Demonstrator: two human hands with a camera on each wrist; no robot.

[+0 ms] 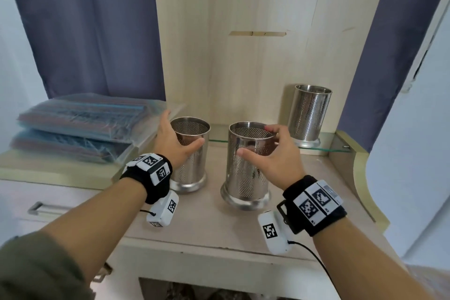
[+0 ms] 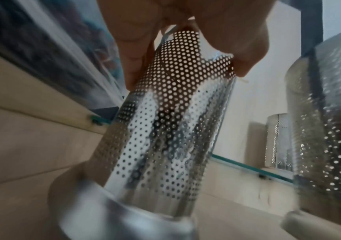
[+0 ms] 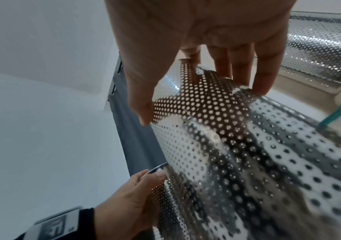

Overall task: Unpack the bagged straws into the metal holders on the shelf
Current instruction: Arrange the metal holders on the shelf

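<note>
Three perforated metal holders stand empty on the shelf. My left hand (image 1: 181, 133) grips the left holder (image 1: 192, 168) near its rim, thumb in front and fingers behind; the left wrist view shows the hand (image 2: 185, 56) round that holder (image 2: 165, 129). My right hand (image 1: 255, 140) curls round the top of the middle holder (image 1: 246, 173), thumb on the front wall and fingers at the rim, as the hand (image 3: 202, 102) on the holder (image 3: 237, 146) also shows. The third holder (image 1: 309, 114) stands at the back right. Two clear bags of coloured straws (image 1: 80, 119) lie stacked at the left.
The third holder rests on a raised glass shelf (image 1: 326, 147) against the wooden back panel (image 1: 243, 68). Blue curtains (image 1: 85, 27) hang on both sides. A drawer with a metal handle (image 1: 41, 209) sits below the bags. The shelf's front edge (image 1: 219, 248) is near my wrists.
</note>
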